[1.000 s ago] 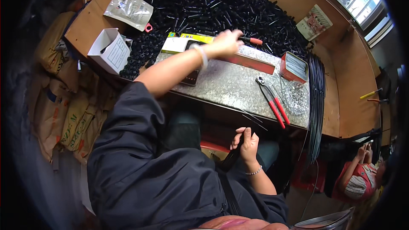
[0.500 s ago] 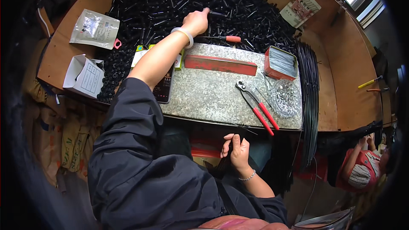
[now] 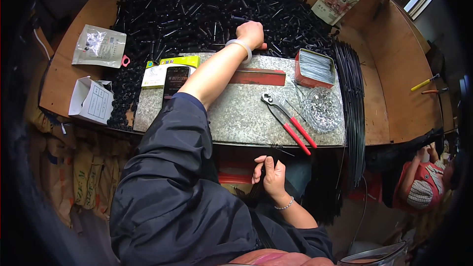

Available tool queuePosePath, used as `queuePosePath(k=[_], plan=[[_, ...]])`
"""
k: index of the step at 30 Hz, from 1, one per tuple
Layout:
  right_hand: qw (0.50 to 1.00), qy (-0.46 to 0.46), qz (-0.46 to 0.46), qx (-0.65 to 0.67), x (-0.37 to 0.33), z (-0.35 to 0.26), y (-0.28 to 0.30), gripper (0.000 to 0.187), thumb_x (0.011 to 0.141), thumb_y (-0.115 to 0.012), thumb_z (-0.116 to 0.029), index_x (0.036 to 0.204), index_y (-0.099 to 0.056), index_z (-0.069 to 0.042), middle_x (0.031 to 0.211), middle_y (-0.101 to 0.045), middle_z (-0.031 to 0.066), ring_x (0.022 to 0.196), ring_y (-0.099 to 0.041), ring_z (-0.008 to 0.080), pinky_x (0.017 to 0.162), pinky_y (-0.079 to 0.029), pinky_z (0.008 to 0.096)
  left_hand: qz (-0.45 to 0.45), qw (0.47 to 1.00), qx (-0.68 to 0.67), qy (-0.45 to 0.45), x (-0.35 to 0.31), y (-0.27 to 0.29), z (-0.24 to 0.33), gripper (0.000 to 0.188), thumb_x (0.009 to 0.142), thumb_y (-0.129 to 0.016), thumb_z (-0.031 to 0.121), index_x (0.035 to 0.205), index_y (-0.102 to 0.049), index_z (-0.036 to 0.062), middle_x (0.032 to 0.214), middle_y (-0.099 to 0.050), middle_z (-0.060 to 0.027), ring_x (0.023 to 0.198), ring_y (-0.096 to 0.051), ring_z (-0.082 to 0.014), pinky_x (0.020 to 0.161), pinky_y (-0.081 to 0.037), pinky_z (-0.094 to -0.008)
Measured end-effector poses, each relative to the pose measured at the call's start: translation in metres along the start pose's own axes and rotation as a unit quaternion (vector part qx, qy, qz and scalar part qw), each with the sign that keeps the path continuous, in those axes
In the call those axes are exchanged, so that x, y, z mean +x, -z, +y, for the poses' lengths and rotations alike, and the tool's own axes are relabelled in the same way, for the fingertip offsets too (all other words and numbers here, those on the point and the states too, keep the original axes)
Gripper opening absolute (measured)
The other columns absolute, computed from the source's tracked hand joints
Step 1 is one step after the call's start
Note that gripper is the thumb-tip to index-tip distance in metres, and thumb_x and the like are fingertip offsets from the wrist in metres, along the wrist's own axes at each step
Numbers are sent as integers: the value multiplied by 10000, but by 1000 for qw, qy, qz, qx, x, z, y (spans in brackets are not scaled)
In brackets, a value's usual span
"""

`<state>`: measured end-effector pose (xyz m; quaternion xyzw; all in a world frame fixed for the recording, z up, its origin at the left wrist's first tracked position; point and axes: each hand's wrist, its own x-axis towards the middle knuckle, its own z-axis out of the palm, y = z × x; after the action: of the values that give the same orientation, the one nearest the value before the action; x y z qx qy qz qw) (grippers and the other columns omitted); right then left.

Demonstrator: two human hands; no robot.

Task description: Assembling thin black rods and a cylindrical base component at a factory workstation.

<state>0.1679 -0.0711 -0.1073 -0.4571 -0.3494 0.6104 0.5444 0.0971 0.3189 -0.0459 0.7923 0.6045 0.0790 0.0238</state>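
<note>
Black plastic parts [image 3: 192, 10] lay heaped at twelve o'clock from the middle of the speckled grey worktop [image 3: 231, 116]. The left hand [image 3: 250, 34] was at the heap's near edge, knuckles up, beside an orange handle [image 3: 264, 46]; its fingers were hidden, so whether they pinched anything could not be told. At five o'clock, just off the worktop, the right hand [image 3: 272, 175] was curled around thin black strands [image 3: 277, 146], their tips poking out above it. Red-handled pliers [image 3: 293, 127] lay at four o'clock, a clear dish [image 3: 323, 111] of small metal bits at three, a tin [image 3: 315, 70] of fine wires at two, a red bar [image 3: 261, 77] at one, and a dark phone [image 3: 176, 80] at ten.
</note>
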Motion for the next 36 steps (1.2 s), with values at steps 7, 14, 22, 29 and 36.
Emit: queuePosePath(k=[7,14,22,29,36], plan=[[999,-8,0,-33,-15,-6,-4,400,999,-363,-317,994,-537,44,596,-552,90,469,-529,145,472,-488,276,78,963,-235,-109,-66,30,-32,323,800,-694,293,906,-647,-8,803,-663,-118,728,-632,-193,661,-500,-332],[999,18,-26,-43,-29,-10,-14,461,980,-364,-390,1086,-535,25,664,-605,102,514,-551,126,527,-471,229,-156,789,-583,-111,-226,91,-37,238,796,-713,234,928,-676,40,729,-606,13,580,-477,-43,527,-374,-190],[997,66,-20,-47,-48,-6,-35,327,962,-406,-392,933,-399,-67,596,-570,117,437,-500,116,450,-411,200,-168,635,-754,2,-347,54,-57,255,923,-568,242,999,-576,-1,885,-607,-56,653,-551,-75,556,-448,-190],[996,65,-36,-56,-54,-5,-46,319,959,-423,-378,951,-396,-60,589,-568,106,433,-500,111,431,-403,193,-173,628,-759,-19,-366,57,-43,242,905,-599,223,952,-623,-14,771,-576,-20,627,-520,-60,534,-419,-196],[996,60,-47,-55,-55,-4,-46,303,963,-433,-353,965,-416,-50,593,-570,100,443,-506,111,437,-409,194,-184,509,-841,-6,-363,39,-40,256,898,-605,222,1018,-584,-3,891,-620,-62,647,-510,-72,551,-412,-188]])
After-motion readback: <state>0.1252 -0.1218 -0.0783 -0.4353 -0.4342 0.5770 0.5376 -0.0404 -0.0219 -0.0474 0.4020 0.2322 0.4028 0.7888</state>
